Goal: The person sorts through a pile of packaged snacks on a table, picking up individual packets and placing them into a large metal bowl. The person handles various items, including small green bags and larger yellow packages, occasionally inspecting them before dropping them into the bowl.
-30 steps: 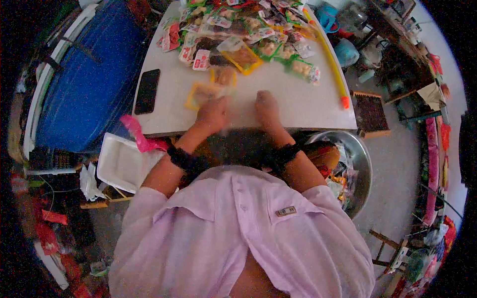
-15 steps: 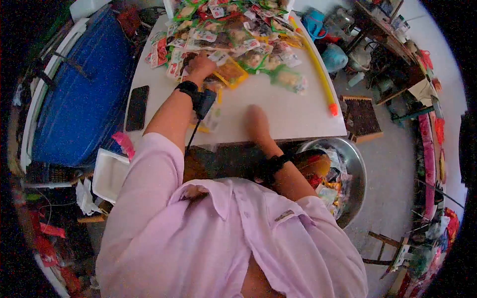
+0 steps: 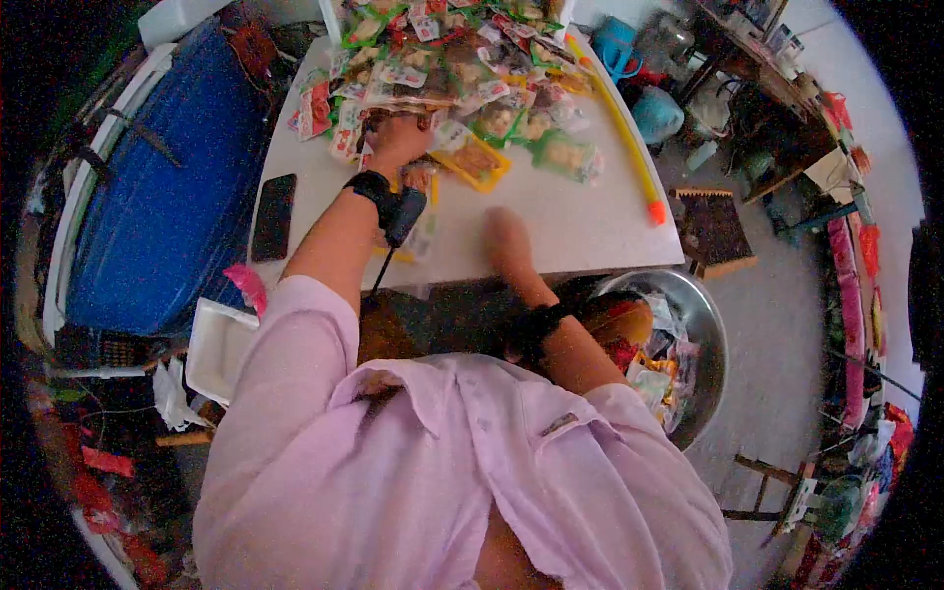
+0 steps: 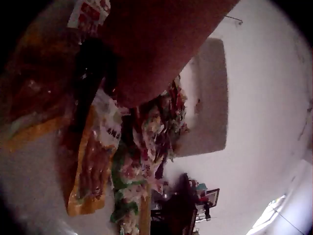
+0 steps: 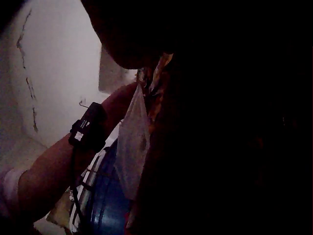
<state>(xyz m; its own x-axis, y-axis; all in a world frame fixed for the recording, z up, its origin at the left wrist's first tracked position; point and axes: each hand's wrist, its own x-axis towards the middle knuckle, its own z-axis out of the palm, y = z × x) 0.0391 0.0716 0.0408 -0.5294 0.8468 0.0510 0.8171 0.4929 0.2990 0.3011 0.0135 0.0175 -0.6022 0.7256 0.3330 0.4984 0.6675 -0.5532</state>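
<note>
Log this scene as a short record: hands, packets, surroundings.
Left hand: at near edge of the heap of colourful plastic packets; grip hidden
Right hand: over front part of white tabletop; blurred, grip unclear
Beside left hand: flat, yellow-edged clear plastic packet
Table left: black rectangular phone
Table right: long orange-tipped yellow tube
Near front-right corner: round silver metal basin

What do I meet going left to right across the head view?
Large blue rounded object, black rectangular phone, bare left grip, bare right grip, long yellow orange-tipped stick, dark brown wood-framed rectangular object.
</note>
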